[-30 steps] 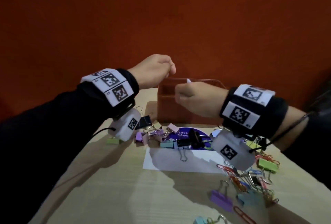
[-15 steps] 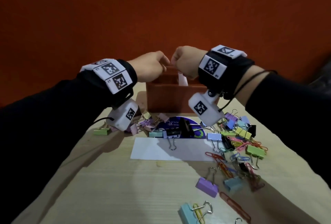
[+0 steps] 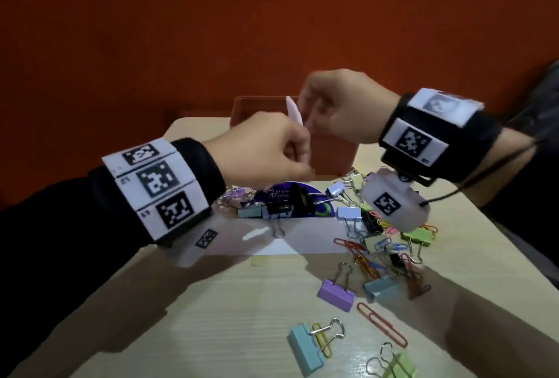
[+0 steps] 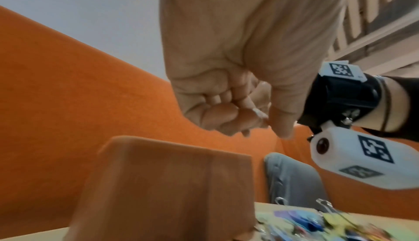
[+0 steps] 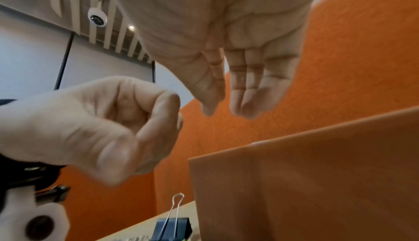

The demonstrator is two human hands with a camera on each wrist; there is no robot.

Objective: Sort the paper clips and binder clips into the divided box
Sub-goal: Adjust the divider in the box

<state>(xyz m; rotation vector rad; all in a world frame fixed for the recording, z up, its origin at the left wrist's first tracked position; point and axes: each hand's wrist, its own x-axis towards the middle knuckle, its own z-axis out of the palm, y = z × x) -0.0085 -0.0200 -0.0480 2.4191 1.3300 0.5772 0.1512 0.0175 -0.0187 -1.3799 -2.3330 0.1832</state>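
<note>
Orange wall behind; box (image 3: pixel 329 154) just beyond both fists, left hand (image 3: pixel 263 151) nearer.

Little can be read. On the bench (image 3: pixel 211 317), a round purple disc (image 3: pixel 305 196) lies at about 12 o'clock from the white sheet of paper (image 3: pixel 302 238), partly under black binder clips. It bears two short lines of white print; the first begins "Let's", the rest is blurred and cut off by a clip. The wristbands (image 3: pixel 157 187) on both arms carry square black-and-white coded markers (image 3: pixel 413 141), which are patterns, not words. Beside some markers stand tiny printed characters, too small to make out. The white camera pods (image 4: pixel 362 157) under the wrists carry the same kind of markers.
</note>
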